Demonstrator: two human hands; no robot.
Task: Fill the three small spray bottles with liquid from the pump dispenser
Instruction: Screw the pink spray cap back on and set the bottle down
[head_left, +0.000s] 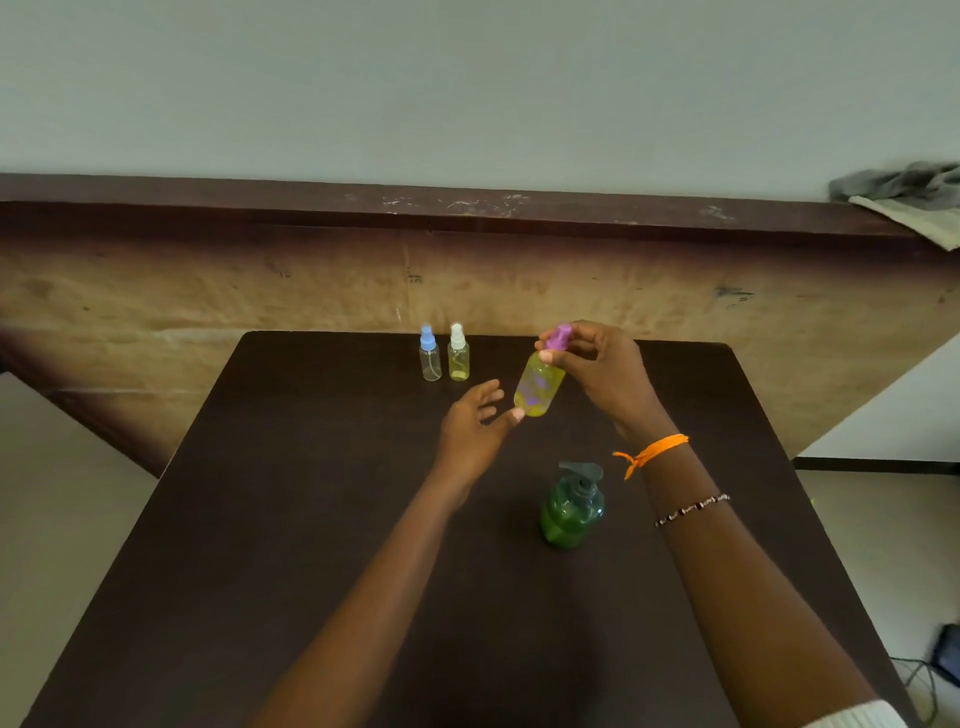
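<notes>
Standing nearest, the green pump dispenser (571, 506) waits on the table (260, 571). Above it, the right hand (605, 376) pinches the yellow-filled purple-capped bottle (539, 387); the left hand (475, 423) is spread, fingertip touching its base. Farther back, the white-capped bottle (458, 358) looks part-filled and the blue-capped bottle (429, 358) empty.

Ledge (311, 205): dark wood, behind the grip.
Cloth (906, 195): grey, crumpled, far right on ledge.
Cables (922, 675): floor, lower right.

Plain indoor room, kind unclear. Dark table (311, 545) against scuffed wooden ledge (467, 208); bare pale wall (467, 78); crumpled cloth (909, 192) on ledge; cables (919, 675) on floor.
</notes>
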